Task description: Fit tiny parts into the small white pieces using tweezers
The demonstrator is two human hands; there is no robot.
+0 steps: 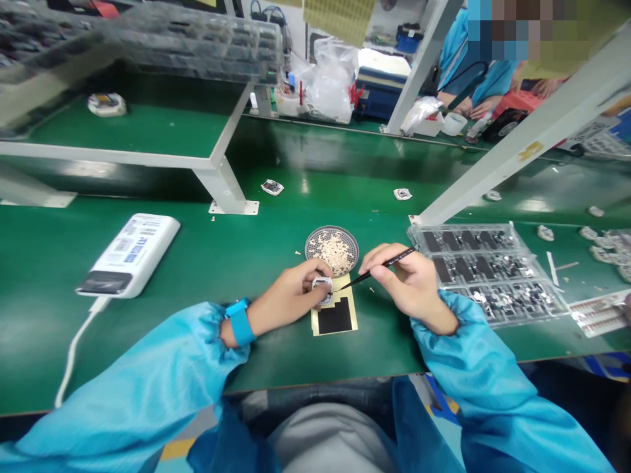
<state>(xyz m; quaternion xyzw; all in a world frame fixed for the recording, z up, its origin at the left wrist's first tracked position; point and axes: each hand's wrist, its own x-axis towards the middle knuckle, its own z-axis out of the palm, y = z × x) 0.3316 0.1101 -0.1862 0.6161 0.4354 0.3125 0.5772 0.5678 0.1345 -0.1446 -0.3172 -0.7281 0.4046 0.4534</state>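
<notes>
My left hand holds a small white square-framed part between its fingers, above the green table. Black tweezers are pinched in my right hand, their tips pointing left, close to the white part. Whether anything sits in the tips is too small to tell. Just beyond both hands stands a round dish full of small beige pieces. Under the white part lies a yellow sheet with a black sticker on it.
A white power bank with a cable lies at the left. Clear trays of black and metallic parts are at the right. White posts and a raised shelf stand behind. A person in blue sits across the bench.
</notes>
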